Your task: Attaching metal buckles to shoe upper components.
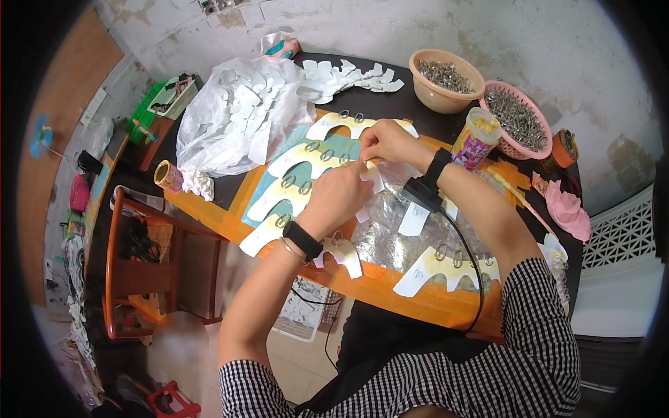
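Your left hand point(339, 195) and right hand point(387, 141) pinch one small white card piece point(373, 174); just below both grips, ringed cards point(446, 268) overhang the bench point(390, 289) edge — a nudge likely drops them.

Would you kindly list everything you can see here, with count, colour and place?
table: one, orange top with dark rim, centre
cards: several, white and yellow, arch-shaped with metal rings, in a row left of the hands, more at the near edge
clear sheet: one, shiny, under the hands
bag: one, clear plastic, full of white cutouts, far left
bowl: one, tan, holding metal rings, far right
basket: one, pink, holding metal rings, beside the bowl
jar: one, multicoloured, near the basket
tape roll: one, yellowish, left edge
chair: one, red-brown wood, left of table
left hand: black wristband, fingers on a small white piece
right hand: black wrist device with cable, pinching the same piece
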Available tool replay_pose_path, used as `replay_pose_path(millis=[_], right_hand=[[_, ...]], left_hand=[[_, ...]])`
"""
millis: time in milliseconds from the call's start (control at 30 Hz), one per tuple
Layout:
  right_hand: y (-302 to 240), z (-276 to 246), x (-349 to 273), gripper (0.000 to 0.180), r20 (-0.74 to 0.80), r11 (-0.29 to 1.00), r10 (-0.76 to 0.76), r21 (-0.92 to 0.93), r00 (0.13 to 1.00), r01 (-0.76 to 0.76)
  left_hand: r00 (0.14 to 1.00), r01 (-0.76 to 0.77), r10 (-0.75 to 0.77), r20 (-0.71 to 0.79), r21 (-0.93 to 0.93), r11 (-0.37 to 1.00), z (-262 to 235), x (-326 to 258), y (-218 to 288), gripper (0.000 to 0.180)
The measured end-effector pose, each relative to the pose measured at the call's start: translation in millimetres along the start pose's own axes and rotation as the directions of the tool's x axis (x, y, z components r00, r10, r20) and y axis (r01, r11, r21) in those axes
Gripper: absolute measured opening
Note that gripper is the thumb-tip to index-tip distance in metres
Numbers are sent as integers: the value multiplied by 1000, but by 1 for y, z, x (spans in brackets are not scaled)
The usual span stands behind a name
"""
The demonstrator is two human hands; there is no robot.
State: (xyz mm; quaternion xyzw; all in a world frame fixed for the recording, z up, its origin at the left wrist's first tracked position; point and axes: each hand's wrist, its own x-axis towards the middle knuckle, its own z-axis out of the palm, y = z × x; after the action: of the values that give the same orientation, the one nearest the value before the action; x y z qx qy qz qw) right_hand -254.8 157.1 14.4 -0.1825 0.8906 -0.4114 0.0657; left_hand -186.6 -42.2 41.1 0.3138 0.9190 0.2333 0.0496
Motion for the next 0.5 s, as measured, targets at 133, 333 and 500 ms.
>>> replay_pose_path(millis=[133, 333, 500], right_hand=[[-14, -6, -5, 14, 29, 999, 7, 36, 1000, -9], [-61, -15, -24, 18, -87, 990, 44, 136, 995, -31], [-73, 5, -28, 15, 109, 942, -179, 306, 978, 138]], left_hand=[[970, 227, -240, 39, -499, 836, -6, 10, -13, 67], [934, 313, -236, 267, -931, 187, -25, 2, -19, 99], [916, 334, -264, 303, -939, 83, -34, -2, 0, 93]])
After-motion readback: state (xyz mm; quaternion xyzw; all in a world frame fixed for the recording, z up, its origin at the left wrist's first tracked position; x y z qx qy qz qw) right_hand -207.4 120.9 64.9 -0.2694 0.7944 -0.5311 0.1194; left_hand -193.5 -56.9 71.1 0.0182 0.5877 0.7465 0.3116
